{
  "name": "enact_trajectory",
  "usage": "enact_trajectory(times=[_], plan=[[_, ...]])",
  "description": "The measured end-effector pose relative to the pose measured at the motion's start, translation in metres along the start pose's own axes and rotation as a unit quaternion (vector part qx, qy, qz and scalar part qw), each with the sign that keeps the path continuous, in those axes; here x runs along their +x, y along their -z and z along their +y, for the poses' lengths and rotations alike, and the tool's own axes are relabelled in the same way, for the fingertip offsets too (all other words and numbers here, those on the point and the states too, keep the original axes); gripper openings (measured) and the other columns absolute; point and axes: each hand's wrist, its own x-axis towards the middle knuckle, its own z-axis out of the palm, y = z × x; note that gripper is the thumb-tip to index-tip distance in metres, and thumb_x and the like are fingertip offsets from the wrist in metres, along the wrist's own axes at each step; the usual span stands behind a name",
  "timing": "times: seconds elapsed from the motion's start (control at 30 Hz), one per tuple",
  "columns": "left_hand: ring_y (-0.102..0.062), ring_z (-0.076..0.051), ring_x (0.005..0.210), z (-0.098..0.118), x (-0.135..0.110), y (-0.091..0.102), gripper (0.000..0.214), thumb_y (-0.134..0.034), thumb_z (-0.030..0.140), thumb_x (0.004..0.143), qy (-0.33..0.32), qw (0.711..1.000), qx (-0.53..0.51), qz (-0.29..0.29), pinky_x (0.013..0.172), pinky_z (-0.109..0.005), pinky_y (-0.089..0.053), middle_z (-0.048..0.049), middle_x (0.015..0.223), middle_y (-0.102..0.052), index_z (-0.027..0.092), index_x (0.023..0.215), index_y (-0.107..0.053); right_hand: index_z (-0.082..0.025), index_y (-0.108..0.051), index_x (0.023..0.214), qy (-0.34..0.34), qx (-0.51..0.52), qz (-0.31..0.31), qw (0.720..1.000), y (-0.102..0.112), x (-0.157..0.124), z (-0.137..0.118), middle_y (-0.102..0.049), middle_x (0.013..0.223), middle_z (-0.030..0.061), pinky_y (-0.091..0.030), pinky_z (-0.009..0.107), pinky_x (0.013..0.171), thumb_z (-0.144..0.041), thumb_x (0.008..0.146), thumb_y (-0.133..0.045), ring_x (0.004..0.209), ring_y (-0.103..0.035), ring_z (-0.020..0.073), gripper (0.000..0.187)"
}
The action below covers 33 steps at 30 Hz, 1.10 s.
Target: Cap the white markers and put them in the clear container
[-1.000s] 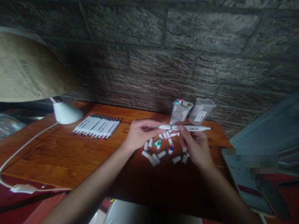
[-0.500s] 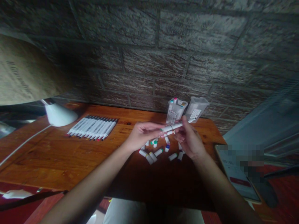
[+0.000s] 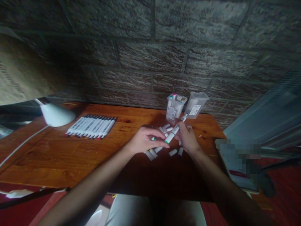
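My right hand (image 3: 187, 138) is closed round a white marker (image 3: 175, 129) that points diagonally, its green end down by my left fingers and its other end up toward the boxes. My left hand (image 3: 145, 139) rests low over a scatter of several loose marker caps (image 3: 172, 152), its fingers pinched on a small green-tipped cap (image 3: 153, 138). Both hands hover just above the wooden table (image 3: 58, 157).
A row of several markers (image 3: 91, 127) lies at the table's left. Two clear plastic boxes (image 3: 175, 106) (image 3: 196, 105) stand against the brick wall. A white lamp base (image 3: 55, 114) with a cord is at far left. A tablet-like object (image 3: 237, 166) lies at right.
The marker, held level between both hands a second ago, has swung to a steep diagonal in my right hand. My left hand has let go of it and dropped to the caps.
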Motion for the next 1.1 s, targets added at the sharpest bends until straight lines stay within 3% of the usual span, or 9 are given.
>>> enact_trajectory(times=[0.5, 0.73, 0.97, 1.1], plan=[[-0.066, -0.015, 0.052, -0.01, -0.006, -0.005, 0.018, -0.084, 0.032, 0.068, 0.102, 0.994, -0.042, -0.012, 0.052, -0.023, -0.052, -0.0056, 0.063, -0.073, 0.016, 0.076, -0.079, -0.024, -0.034, 0.05, 0.074, -0.073, 0.025, 0.994, 0.002, 0.0, -0.003, -0.032, 0.042, -0.0062, -0.023, 0.026, 0.042, -0.061, 0.083, -0.055, 0.04, -0.029, 0.009, 0.055], [-0.065, -0.012, 0.052, -0.015, 0.009, 0.005, 0.034, -0.08, 0.036, 0.073, 0.091, 0.981, -0.117, 0.129, 0.054, -0.024, -0.054, -0.0035, 0.071, -0.075, 0.016, 0.1, -0.074, -0.022, -0.037, 0.05, 0.09, -0.066, 0.053, 0.992, -0.002, -0.002, -0.013, -0.033, 0.046, -0.0062, -0.022, 0.025, 0.044, -0.066, 0.082, -0.055, 0.043, -0.029, 0.0079, 0.057], [-0.068, -0.013, 0.059, -0.016, 0.007, 0.007, 0.027, -0.077, 0.03, 0.077, 0.095, 0.985, -0.114, 0.086, 0.059, -0.023, -0.055, -0.0034, 0.07, -0.074, 0.014, 0.1, -0.074, -0.019, -0.048, 0.049, 0.072, -0.07, 0.041, 0.994, 0.004, 0.002, -0.015, -0.036, 0.044, -0.0058, -0.024, 0.026, 0.046, -0.066, 0.077, -0.06, 0.044, -0.033, 0.0085, 0.056], [-0.067, -0.013, 0.058, -0.019, 0.007, 0.008, 0.028, -0.075, 0.031, 0.078, 0.089, 0.987, -0.101, 0.089, 0.06, -0.024, -0.055, -0.0031, 0.068, -0.074, 0.013, 0.1, -0.074, -0.021, -0.043, 0.049, 0.052, -0.063, 0.007, 0.997, 0.007, -0.001, -0.018, -0.033, 0.044, -0.0064, -0.023, 0.026, 0.045, -0.067, 0.076, -0.06, 0.043, -0.03, 0.0087, 0.056]])
